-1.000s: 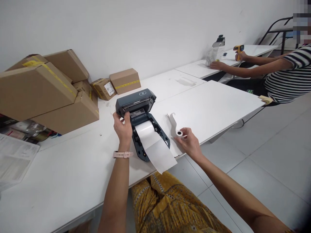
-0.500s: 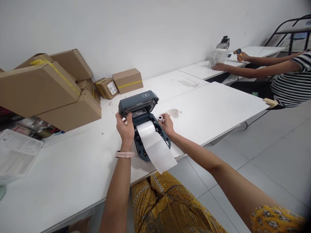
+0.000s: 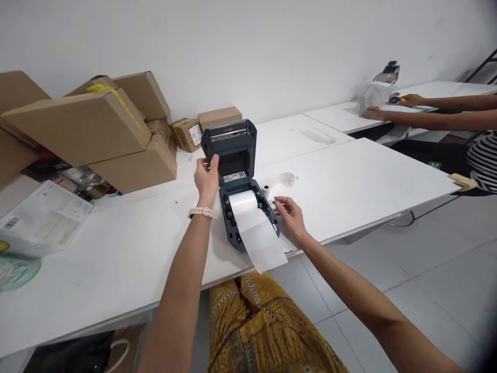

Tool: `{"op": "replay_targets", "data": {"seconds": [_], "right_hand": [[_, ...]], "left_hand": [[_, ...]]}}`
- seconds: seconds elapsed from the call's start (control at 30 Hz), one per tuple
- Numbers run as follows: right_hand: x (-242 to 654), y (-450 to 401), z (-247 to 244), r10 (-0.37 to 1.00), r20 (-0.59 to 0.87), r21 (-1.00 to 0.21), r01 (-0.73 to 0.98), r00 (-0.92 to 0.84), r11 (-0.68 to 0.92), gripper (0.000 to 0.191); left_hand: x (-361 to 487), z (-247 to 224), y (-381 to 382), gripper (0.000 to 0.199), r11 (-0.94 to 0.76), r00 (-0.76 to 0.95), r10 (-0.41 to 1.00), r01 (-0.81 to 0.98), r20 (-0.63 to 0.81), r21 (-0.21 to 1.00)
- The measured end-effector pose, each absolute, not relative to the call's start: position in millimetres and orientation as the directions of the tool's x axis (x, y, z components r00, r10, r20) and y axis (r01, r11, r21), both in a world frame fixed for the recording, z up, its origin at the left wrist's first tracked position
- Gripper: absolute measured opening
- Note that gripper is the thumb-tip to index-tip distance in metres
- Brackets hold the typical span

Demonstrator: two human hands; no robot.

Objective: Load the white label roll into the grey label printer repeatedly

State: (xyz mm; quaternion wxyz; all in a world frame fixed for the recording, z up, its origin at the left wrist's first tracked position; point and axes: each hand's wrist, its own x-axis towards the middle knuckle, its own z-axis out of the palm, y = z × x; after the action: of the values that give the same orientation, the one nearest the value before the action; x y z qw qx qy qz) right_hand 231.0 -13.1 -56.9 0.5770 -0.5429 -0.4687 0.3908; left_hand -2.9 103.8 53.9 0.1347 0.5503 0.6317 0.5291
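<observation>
A dark blue-grey label printer sits on the white table with its lid raised upright. My left hand grips the lid's left edge, thumb on the front and fingers around the side. A roll of white labels lies inside the base, and its loose strip hangs forward past the table edge. Beside the printer's right side, my right hand is open, its fingers bent a little and holding nothing. Just beyond its fingertips, a small white roll with a dark core stands on the table.
Cardboard boxes are piled at the left against the wall, with smaller boxes behind the printer. A white package lies at far left. Across the table, a co-worker's hands handle a white plastic bag and a yellow-and-dark handheld device.
The printer lid has swung further up, with my left hand on it. My right hand has let go of the small white roll and moved back to the right.
</observation>
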Motion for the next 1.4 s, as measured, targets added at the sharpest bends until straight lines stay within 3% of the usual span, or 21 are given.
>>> {"op": "replay_targets", "data": {"seconds": [0.2, 0.37, 0.6, 0.7, 0.8, 0.93, 1.07, 1.23, 1.3, 1.4], "right_hand": [[213.7, -8.3, -14.3, 0.939, 0.340, -0.926, 0.196, 0.061, 0.322, 0.029], [206.9, -0.6, -8.0, 0.892, 0.431, -0.810, 0.376, -0.138, 0.450, 0.019], [212.0, 3.4, -4.5, 0.901, 0.404, -0.790, 0.436, -0.159, 0.431, 0.024], [208.3, 21.0, 12.1, 0.845, 0.439, -0.623, 0.574, -0.306, 0.532, 0.028], [195.8, 51.1, 32.1, 0.776, 0.241, -0.418, 0.659, -0.583, 0.625, 0.053], [173.1, 92.1, 43.0, 0.699, -0.157, -0.335, 0.703, -0.698, 0.627, 0.084], [156.2, 109.9, 41.5, 0.633, -0.197, -0.355, 0.656, -0.749, 0.666, 0.080], [163.1, 100.1, 75.0, 0.596, -0.321, -0.458, 0.672, -0.736, 0.583, 0.066], [182.8, 85.1, 100.9, 0.552, -0.269, -0.566, 0.593, -0.789, 0.573, 0.068], [230.5, 47.4, 127.9, 0.608, -0.004, -0.663, 0.457, -0.794, 0.593, 0.082]], "left_hand": [[-9.1, 43.5, 118.0, 0.034, -0.057, -0.344, 0.883, 0.595, 0.318, 0.802], [-12.3, 31.5, 107.5, 0.035, -0.111, -0.267, 0.911, 0.574, 0.313, 0.811], [-12.8, -11.8, 30.9, 0.093, 0.027, -0.059, 0.998, 0.160, -0.018, 0.987], [-8.3, -17.8, 9.7, 0.092, 0.055, -0.065, 0.997, 0.253, -0.040, 0.966], [-5.4, -10.2, 6.2, 0.088, 0.086, -0.132, 0.991, 0.505, -0.022, 0.859], [-4.4, 0.1, 8.7, 0.089, 0.139, -0.155, 0.986, 0.619, -0.053, 0.773], [-1.9, 0.3, 7.4, 0.092, 0.142, -0.151, 0.987, 0.644, -0.057, 0.752], [-0.7, 0.0, 4.2, 0.091, 0.127, -0.144, 0.989, 0.635, -0.044, 0.762], [-1.1, -0.2, 3.2, 0.090, 0.124, -0.138, 0.989, 0.636, -0.046, 0.762], [-1.5, -2.6, 3.5, 0.088, 0.111, -0.135, 0.990, 0.630, -0.032, 0.769]]}}
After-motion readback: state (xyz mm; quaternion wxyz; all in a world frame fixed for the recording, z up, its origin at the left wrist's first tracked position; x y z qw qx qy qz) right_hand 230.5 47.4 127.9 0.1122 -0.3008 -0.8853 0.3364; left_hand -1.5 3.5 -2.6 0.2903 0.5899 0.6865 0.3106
